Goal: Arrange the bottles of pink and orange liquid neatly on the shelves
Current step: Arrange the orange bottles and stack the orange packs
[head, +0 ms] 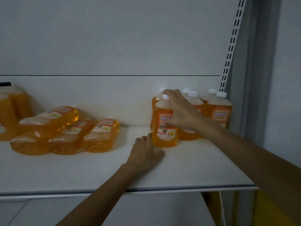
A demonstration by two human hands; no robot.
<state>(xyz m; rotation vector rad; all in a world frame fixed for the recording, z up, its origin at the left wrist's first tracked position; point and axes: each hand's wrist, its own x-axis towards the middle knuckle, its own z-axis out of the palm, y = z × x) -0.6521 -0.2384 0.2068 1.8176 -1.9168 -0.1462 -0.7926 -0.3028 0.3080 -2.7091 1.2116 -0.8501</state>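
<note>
Right hand (180, 111) gripping upright white-capped plastic bottle of orange liquid (164, 136), aligning it; left hand (145, 154) lying flat, empty, fingers touching base. Next likely: standing toppled orange bottles (101, 136).

Shelf (195, 168): smooth, matt white surface, apparently painted metal. Back panel (114, 38): the same matt white finish. Upright (232, 41): slotted metal, matt white. Front bottle (164, 139): clear, glossy plastic, with the orange liquid visible through the wall. Lying bottles (101, 136): the same clear plastic, with bright highlights on the curved walls. Caps (221, 94): opaque white plastic. Labels (220, 115): smooth printed paper or film, slight sheen. Jugs (8, 115): translucent plastic, duller than the bottles.
</note>
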